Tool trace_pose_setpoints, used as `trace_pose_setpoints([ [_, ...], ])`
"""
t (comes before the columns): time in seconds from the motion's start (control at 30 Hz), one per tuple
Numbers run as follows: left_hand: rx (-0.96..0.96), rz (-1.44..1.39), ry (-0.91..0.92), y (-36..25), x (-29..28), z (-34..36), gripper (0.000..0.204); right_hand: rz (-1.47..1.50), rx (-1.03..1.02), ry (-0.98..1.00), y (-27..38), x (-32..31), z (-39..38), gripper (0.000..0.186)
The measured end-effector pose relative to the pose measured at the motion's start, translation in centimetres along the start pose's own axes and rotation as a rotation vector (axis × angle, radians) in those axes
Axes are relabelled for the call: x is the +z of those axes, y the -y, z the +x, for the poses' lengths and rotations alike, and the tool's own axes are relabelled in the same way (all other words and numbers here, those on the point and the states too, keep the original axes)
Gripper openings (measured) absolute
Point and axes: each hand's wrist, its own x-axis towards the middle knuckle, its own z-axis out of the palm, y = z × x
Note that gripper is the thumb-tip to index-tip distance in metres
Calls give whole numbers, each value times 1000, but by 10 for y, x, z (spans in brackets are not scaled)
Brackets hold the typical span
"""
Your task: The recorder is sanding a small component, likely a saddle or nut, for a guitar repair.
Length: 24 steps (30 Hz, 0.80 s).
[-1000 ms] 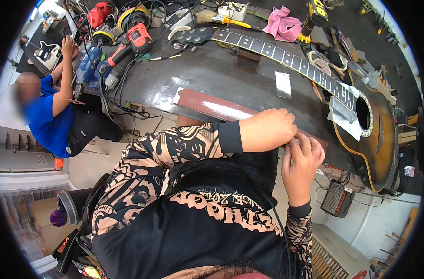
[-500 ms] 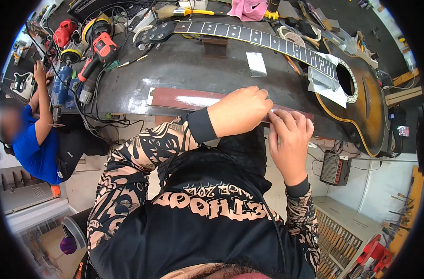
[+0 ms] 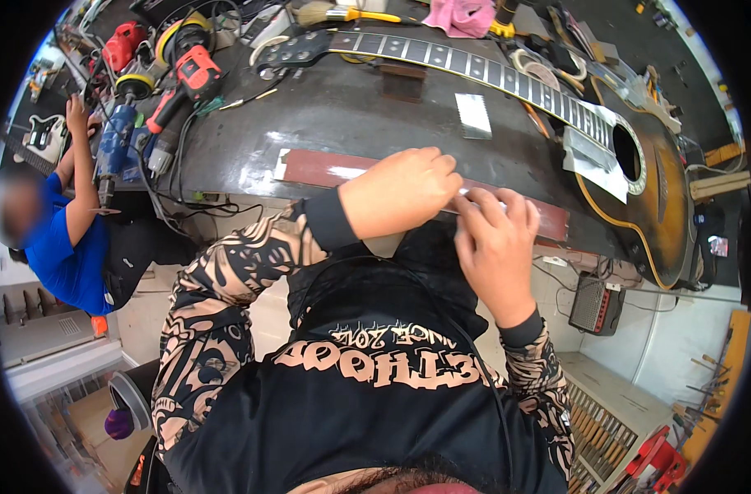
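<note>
A long reddish-brown strip, like sandpaper, lies along the near edge of the dark workbench, with whitish dust on its surface. Over its middle, my left hand is closed, knuckles up. My right hand meets it from the right, thumb and fingers pinched together. Between the two sets of fingertips is a small whitish thing, mostly covered, whose kind I cannot make out. Beyond the strip rests a sunburst acoustic guitar, its neck pointing left on a brown block and white covering beside its soundhole.
A small pale toothed sheet lies between strip and guitar neck. Red-and-black and blue power tools with cables crowd the bench's left. A person in a blue shirt works at far left. A pink cloth sits at the back.
Both hands have moved left along the strip together, still closed, showing more of its right end. The whole view has shifted slightly.
</note>
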Motion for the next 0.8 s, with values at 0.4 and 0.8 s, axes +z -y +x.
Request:
trace_pose_setpoints([
  [0.4,-69,-88,105,43,-54,-73,26,175,-111,2,54,39,40,38],
  [0.8,50,-97,2,-33,45,63,22,-17,129,-6,-57,-23,-38,40],
])
